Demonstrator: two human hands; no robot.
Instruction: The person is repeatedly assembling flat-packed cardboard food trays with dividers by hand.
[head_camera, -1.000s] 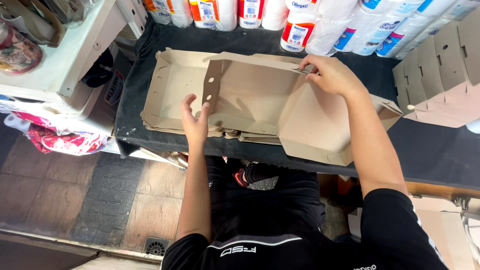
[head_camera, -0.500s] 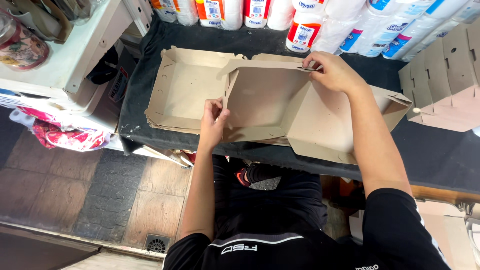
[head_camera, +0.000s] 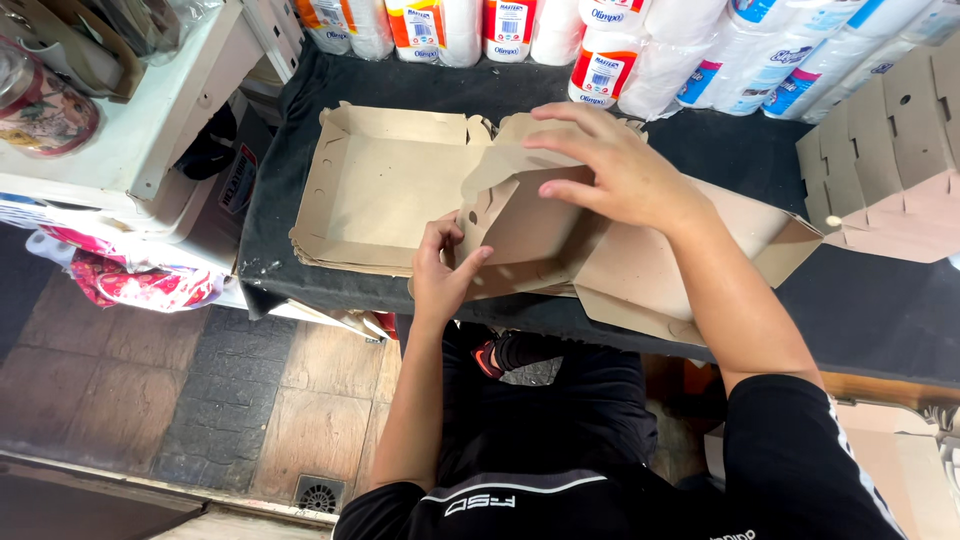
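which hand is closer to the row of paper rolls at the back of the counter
Right. The right hand rests on the far top of the cardboard box, just below the paper rolls. The left hand grips the box's near edge, farther away.

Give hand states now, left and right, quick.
Left hand: fingers pinching the near wall of the brown cardboard box.
Right hand: fingers spread, pressing down on the box's folded flap, not gripping.
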